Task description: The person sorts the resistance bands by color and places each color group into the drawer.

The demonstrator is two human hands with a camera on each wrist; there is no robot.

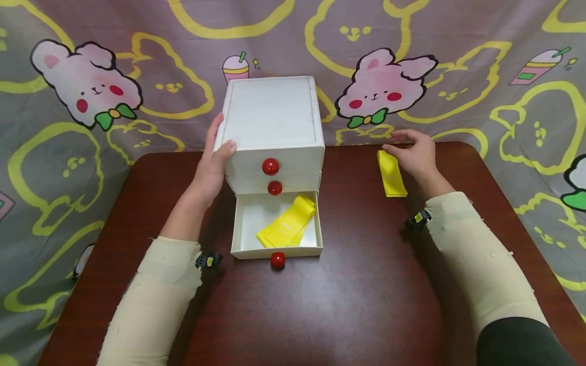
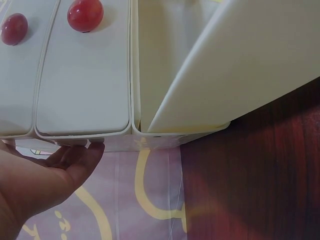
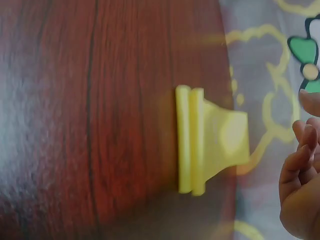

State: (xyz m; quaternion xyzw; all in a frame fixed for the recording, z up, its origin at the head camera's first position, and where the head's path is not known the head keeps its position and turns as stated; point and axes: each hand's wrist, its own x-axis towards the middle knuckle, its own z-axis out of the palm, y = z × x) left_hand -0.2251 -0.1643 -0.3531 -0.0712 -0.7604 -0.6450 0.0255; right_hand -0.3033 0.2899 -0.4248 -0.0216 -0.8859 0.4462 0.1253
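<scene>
A small white drawer cabinet stands at the table's back, its bottom drawer pulled out and its upper two closed. My left hand grips the cabinet's left side, with the thumb over the top front corner; in the left wrist view its bent fingers meet the side wall. A folded yellow band with pale print lies in the drawer. To the right is another folded yellow band. My right hand is just past its far end, fingers loosely bent; the right wrist view shows a gap between them.
Red round knobs mark the drawer fronts, the lowest jutting toward me. The dark wooden table reaches back to a patterned cloth behind the cabinet. Wrist cameras sit on both forearms.
</scene>
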